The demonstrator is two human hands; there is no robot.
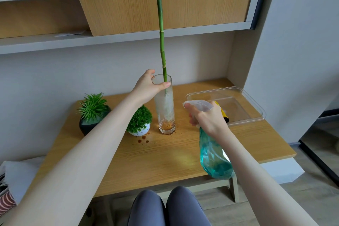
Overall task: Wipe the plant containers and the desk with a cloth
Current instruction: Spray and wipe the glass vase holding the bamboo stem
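Observation:
A tall glass vase (166, 113) stands upright on the wooden desk (165, 156), with a long green bamboo stalk (161, 38) rising out of it. My left hand (149, 86) grips the vase's rim. My right hand (207, 117) holds a teal spray bottle (213, 158) by its trigger head, the nozzle pointing at the vase's misted side. Left of the vase sit a small green plant in a white pot (139, 131) and a spiky plant in a dark pot (88, 125). Brown stains (144, 139) dot the desk in front of the white pot. A yellow cloth (222, 112) shows partly behind my right hand.
A clear plastic tray (256, 108) lies at the desk's back right. Shelves with wooden panels (165, 11) hang above the desk. My knees (168, 207) are at the desk's front edge. Folded fabric (11, 180) lies at the far left.

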